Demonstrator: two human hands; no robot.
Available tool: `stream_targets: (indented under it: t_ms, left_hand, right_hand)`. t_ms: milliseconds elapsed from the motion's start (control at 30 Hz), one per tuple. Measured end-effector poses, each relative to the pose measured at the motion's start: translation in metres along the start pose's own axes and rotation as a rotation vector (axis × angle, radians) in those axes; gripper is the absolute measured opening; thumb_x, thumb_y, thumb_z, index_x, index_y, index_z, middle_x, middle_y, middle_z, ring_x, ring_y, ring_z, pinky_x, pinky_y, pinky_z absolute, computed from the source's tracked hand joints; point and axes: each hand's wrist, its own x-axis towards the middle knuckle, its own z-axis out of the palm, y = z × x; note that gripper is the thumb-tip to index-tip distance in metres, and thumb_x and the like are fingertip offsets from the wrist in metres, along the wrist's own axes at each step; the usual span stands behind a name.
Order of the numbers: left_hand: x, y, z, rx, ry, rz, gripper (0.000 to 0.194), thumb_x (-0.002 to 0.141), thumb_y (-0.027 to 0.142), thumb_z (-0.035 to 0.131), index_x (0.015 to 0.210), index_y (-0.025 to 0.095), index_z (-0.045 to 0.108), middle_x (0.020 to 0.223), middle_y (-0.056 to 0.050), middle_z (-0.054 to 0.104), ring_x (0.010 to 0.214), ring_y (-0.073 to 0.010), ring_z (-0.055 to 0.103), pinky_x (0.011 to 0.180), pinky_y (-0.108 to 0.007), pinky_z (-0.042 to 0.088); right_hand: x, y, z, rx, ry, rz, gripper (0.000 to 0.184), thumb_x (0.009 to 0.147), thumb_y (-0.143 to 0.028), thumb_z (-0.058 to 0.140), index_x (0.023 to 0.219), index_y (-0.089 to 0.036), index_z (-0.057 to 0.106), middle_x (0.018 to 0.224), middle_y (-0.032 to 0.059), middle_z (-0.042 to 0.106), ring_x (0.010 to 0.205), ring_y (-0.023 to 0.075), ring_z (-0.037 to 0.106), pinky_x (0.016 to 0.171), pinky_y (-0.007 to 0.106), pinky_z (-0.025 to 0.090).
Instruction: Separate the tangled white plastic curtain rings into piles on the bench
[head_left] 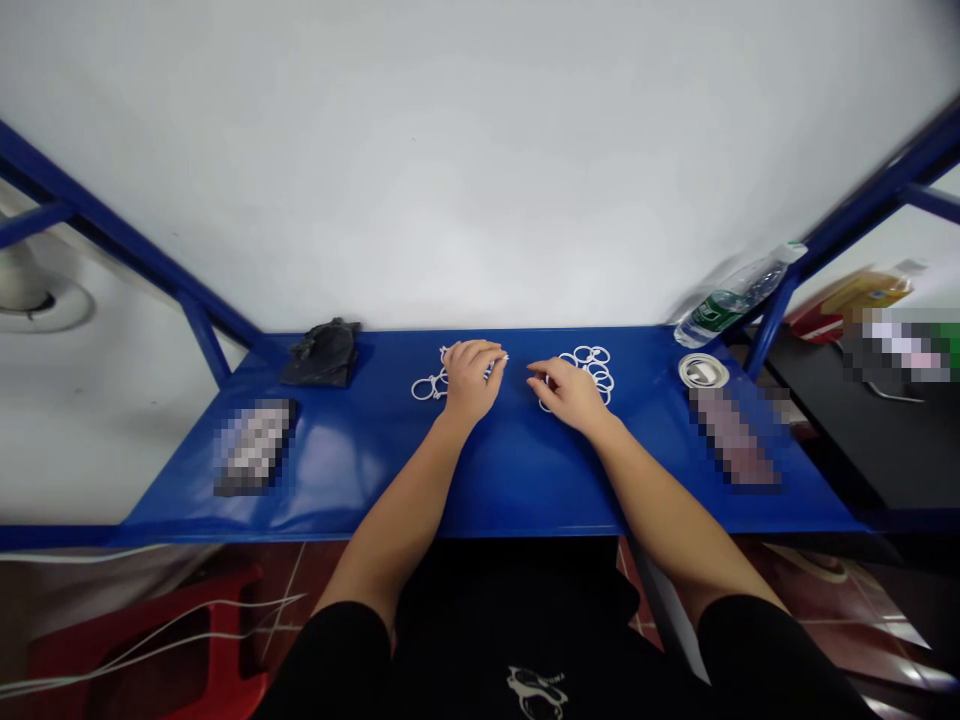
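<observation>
My left hand [472,378] is closed over the left part of the blue table, thumb and fingertips pinched toward the middle. White bits show between and just beyond those fingertips, apparently part of a white ring. Beneath and beside this hand lie several thin white rings [424,388] with small tabs, partly covered by it. On the other side, my right hand [571,392] hovers over or rests on a second group of white rings [600,376]. Its fingers are curved, with a gap between thumb and forefinger, and nothing visible in them. The hand hides some of these rings.
A crumpled black bag [324,352] and a blurred-out dark-edged item [257,446] are at left on the blue table [525,490]. At right are a leaning water bottle [731,300], a coiled white cable [703,371] and another blurred item [735,438]. Blue frame bars flank both sides.
</observation>
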Motion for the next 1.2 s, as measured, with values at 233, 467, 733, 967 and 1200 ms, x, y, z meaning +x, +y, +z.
stream_targets:
  t_ms: [233, 467, 733, 967, 1200]
  left_hand:
    - [-0.006, 0.022, 0.003, -0.213, -0.210, -0.009, 0.021, 0.104, 0.037, 0.061, 0.101, 0.028, 0.079, 0.105, -0.004, 0.080, 0.105, -0.0234, 0.071, 0.104, -0.045, 0.051]
    - [-0.009, 0.021, 0.011, -0.425, -0.189, -0.146, 0.014, 0.098, 0.033, 0.071, 0.090, 0.025, 0.079, 0.095, -0.004, 0.080, 0.094, -0.0213, 0.073, 0.095, -0.041, 0.058]
    - [-0.011, 0.020, 0.016, -0.468, -0.202, -0.171, 0.008, 0.095, 0.025, 0.074, 0.087, 0.023, 0.076, 0.093, -0.003, 0.079, 0.092, -0.0199, 0.073, 0.093, -0.038, 0.058]
    - [-0.013, 0.028, 0.019, -0.416, -0.202, -0.052, 0.010, 0.098, 0.027, 0.072, 0.089, 0.024, 0.075, 0.092, -0.003, 0.079, 0.092, -0.0203, 0.072, 0.093, -0.039, 0.057]
    - [-0.014, 0.026, 0.020, -0.375, -0.248, -0.068, 0.017, 0.102, 0.026, 0.063, 0.103, 0.026, 0.079, 0.105, -0.005, 0.082, 0.098, -0.0213, 0.075, 0.095, -0.041, 0.058]
  right_hand:
    - [0.000, -0.007, -0.005, 0.045, 0.011, -0.046, 0.032, 0.108, -0.036, 0.048, 0.122, -0.025, 0.075, 0.109, 0.0100, 0.078, 0.101, 0.0246, 0.071, 0.091, 0.038, 0.056]
    - [0.000, -0.005, -0.005, 0.075, 0.003, -0.053, 0.028, 0.105, -0.033, 0.049, 0.108, -0.023, 0.075, 0.102, 0.0093, 0.078, 0.094, 0.0237, 0.071, 0.088, 0.037, 0.055]
    - [0.000, -0.003, -0.004, 0.121, 0.037, -0.033, 0.025, 0.101, -0.032, 0.053, 0.099, -0.021, 0.075, 0.090, 0.0071, 0.077, 0.082, 0.0212, 0.070, 0.077, 0.033, 0.052]
    - [0.003, 0.003, -0.005, 0.137, 0.010, 0.002, 0.024, 0.098, -0.026, 0.053, 0.099, -0.022, 0.076, 0.093, 0.0065, 0.079, 0.083, 0.0210, 0.071, 0.079, 0.033, 0.054]
    - [0.002, 0.003, -0.006, 0.091, -0.045, -0.011, 0.036, 0.103, -0.030, 0.049, 0.127, -0.023, 0.074, 0.119, 0.0093, 0.080, 0.105, 0.0244, 0.075, 0.094, 0.038, 0.057]
